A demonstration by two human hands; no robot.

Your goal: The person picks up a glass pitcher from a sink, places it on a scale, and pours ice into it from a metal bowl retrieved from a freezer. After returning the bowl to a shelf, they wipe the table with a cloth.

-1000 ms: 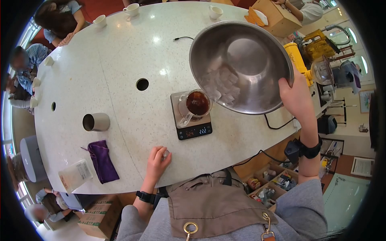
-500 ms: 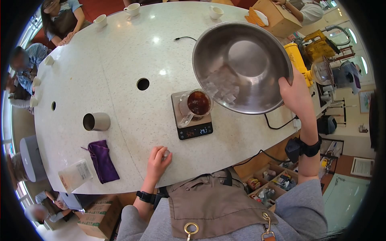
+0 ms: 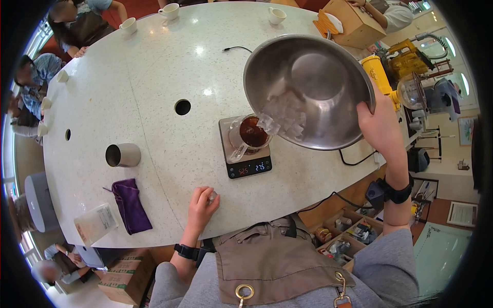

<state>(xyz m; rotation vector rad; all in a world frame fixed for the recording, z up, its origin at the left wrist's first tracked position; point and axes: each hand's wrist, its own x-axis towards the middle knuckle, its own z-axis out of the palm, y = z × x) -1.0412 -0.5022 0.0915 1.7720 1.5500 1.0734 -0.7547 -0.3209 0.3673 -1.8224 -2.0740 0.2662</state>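
Note:
My right hand (image 3: 379,120) grips the rim of a large steel bowl (image 3: 313,66), tilted toward a glass jug (image 3: 234,136). Ice cubes (image 3: 287,115) have gathered at the bowl's low edge, and some hang over the jug's mouth. Dark brown liquid (image 3: 251,132), like coffee, is in the jug. Beneath it lies a digital scale (image 3: 247,168) with a lit display. On the tabletop rests my left hand (image 3: 201,210), its fingers closed round a small clear lump like an ice cube, partly hidden.
Left on the white table (image 3: 154,102) are a metal cup (image 3: 123,155), a purple cloth (image 3: 132,206) and a clear plastic pouch (image 3: 96,224). Several white cups (image 3: 169,11) line the far edge. A round hole (image 3: 182,107) pierces the tabletop. People sit around it.
The ice has slid down to the bowl's lip and out over the jug. The bowl has shifted slightly toward me. The scale's numbers have changed. My left hand stays put.

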